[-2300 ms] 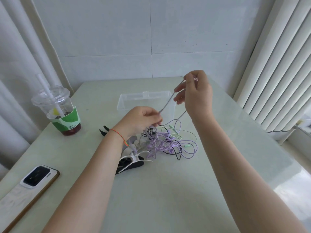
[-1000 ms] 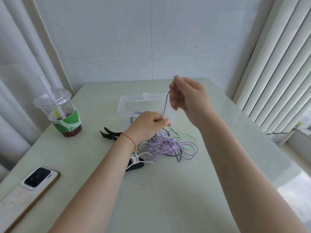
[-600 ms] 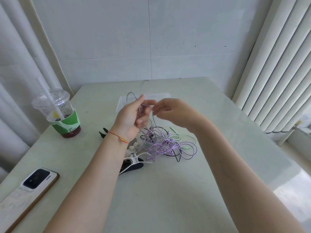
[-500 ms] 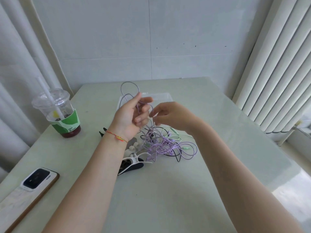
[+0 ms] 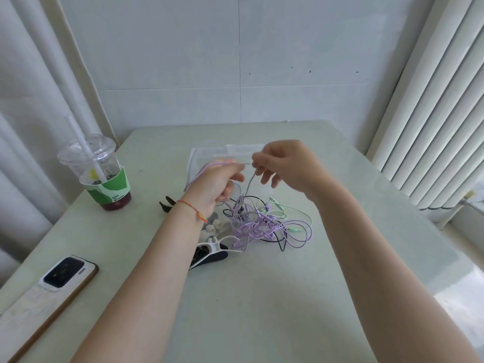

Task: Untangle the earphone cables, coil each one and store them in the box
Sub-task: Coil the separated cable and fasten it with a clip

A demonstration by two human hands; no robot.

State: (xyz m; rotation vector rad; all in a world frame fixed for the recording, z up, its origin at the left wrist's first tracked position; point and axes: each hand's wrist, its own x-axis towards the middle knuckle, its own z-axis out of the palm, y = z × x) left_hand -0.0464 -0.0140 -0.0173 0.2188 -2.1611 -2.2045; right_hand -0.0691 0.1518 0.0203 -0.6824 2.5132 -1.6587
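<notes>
We hold one lilac earphone cable point(image 5: 209, 163) looped in our left hand point(image 5: 217, 186), while our right hand point(image 5: 285, 163) pinches its free strand just in front of the clear box point(image 5: 235, 149). Pulling hard could tighten the tangle point(image 5: 264, 224) below. One box, one cup point(image 5: 97, 171), one phone point(image 5: 62, 276); lilac, green and black cables.

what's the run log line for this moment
step: coiling purple cable | left hand: holds loops | right hand: pinches strand | tangle: on table | box: behind hands
</notes>
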